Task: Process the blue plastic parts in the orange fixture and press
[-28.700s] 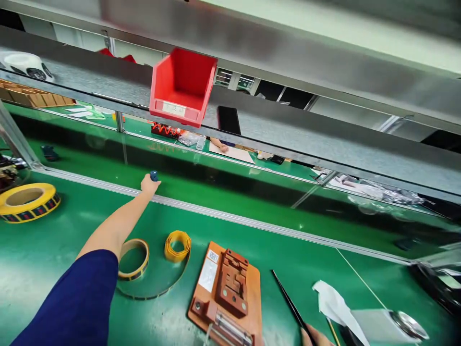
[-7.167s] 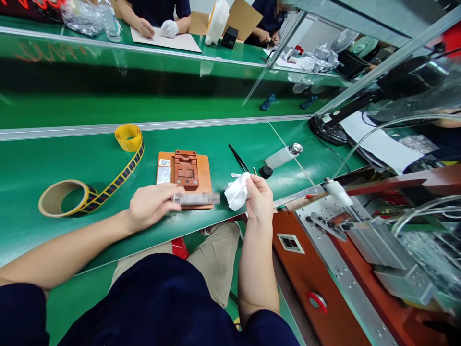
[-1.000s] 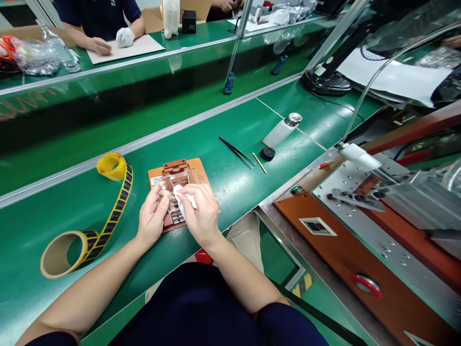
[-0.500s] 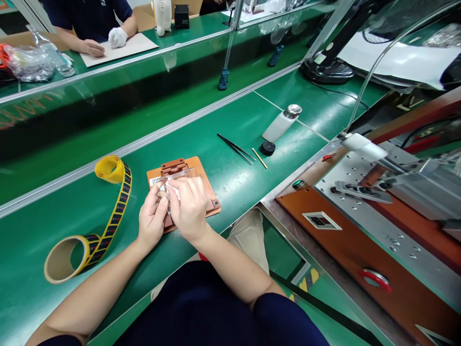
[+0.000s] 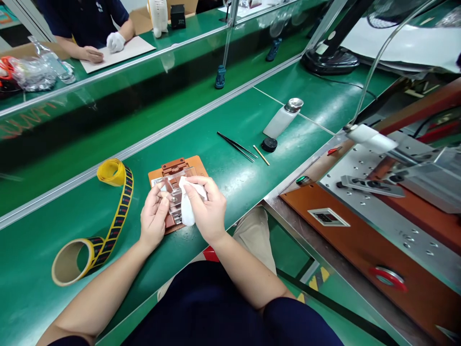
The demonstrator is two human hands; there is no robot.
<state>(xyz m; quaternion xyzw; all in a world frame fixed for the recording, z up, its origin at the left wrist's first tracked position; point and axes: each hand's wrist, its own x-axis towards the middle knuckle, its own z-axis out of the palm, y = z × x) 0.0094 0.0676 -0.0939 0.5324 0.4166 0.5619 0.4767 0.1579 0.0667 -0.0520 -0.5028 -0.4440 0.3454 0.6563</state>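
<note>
While the right hand (image 5: 212, 211) pinches tissue (image 5: 188, 209) (partly hiding the fixture (image 5: 198, 166)), tweezers (image 5: 236, 145) lie apart

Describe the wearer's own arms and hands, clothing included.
Both the left hand and the right hand are bare, with no glove, ring or watch showing. The forearms are uncovered too. Short, plain dark navy sleeves end around the elbows, with no marking visible on them.

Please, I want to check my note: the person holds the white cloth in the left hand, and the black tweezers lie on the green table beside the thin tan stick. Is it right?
Not quite: the head view shows the white cloth in the right hand. The black tweezers do lie on the green table beside the thin tan stick.
</note>
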